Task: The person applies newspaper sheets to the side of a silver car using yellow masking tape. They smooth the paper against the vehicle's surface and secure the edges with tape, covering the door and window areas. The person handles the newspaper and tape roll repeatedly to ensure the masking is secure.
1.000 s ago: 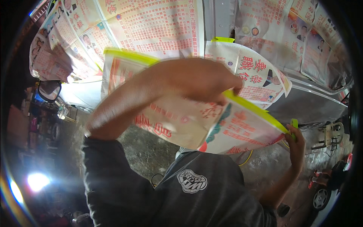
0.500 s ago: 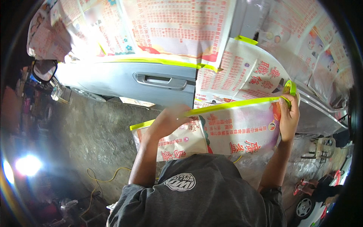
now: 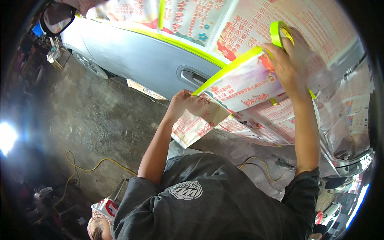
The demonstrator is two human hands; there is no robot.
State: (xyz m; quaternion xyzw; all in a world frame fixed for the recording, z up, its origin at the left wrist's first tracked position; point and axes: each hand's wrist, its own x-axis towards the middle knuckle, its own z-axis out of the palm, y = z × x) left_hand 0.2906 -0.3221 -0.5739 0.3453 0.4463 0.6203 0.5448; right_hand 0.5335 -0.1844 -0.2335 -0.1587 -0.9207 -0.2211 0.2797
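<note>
My left hand point(image 3: 181, 106) pinches the left part of a printed newspaper sheet point(image 3: 242, 86) at its upper edge, beside the car's door handle point(image 3: 193, 77). A strip of bright yellow-green masking tape point(image 3: 228, 69) runs along that edge. The sheet slants up to the right, its left end folding down below my left hand. At the upper right, my right hand point(image 3: 285, 66) grips the roll of masking tape point(image 3: 275, 35), close to the strip's upper end. Behind the sheet is the grey car door point(image 3: 132, 46); whether the strip touches it, I cannot tell.
More newspaper masking point(image 3: 264, 20) covers the car's windows and rear side, edged with tape. A side mirror point(image 3: 58, 18) sticks out at the upper left. A yellow hose point(image 3: 105, 161) lies on the concrete floor point(image 3: 108, 116). A person point(image 3: 100, 226) is at the lower left.
The sheet has moved up toward the car and tilted, its right end now much higher. My right hand has risen with the tape roll. The view has shifted along the car.
</note>
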